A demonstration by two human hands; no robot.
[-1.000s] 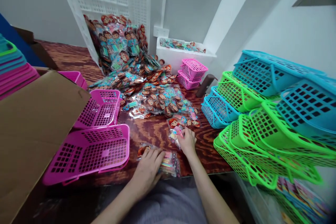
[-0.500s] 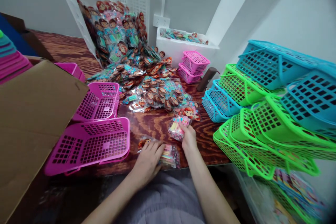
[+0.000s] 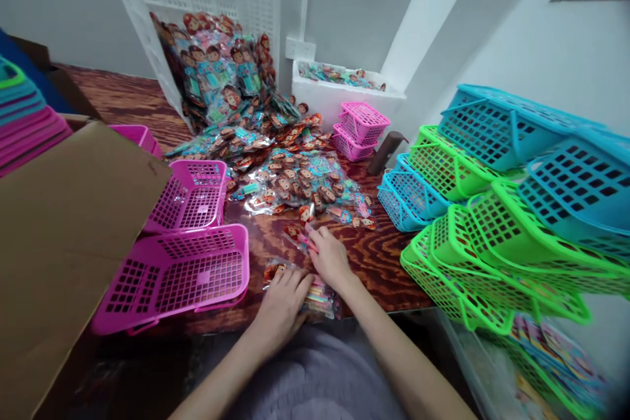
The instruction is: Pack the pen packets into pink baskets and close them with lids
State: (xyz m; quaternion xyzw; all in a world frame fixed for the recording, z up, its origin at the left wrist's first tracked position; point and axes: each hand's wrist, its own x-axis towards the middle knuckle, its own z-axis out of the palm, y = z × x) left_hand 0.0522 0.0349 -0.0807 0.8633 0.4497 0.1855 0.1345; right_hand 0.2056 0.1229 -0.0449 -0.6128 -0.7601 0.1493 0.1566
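Observation:
My left hand [image 3: 283, 298] is closed over a small stack of clear plastic packets [image 3: 321, 298] at the table's front edge. The packets have pale coloured strips inside, and a doll-head figure pokes out on the left side. Just above, my right hand [image 3: 331, 259] is closed on a pink packet [image 3: 309, 236] with a red-haired doll head; the fingers cover much of it. Behind both hands spreads a large heap of similar doll packets [image 3: 290, 177], a few of them lying loose at its near edge.
Pink baskets [image 3: 245, 262] stand at left beside a cardboard box flap [image 3: 73, 223]. Stacked green baskets [image 3: 457, 269] and blue baskets [image 3: 585, 190] rise at right. Small pink baskets [image 3: 364, 121], a dark brown cylinder [image 3: 385, 152] and a white foam box [image 3: 344, 95] are farther back.
My right hand has moved left, closer to my left hand, and the packet in it is now tilted and partly covered. My left hand stays on its stack. The view has shifted slightly.

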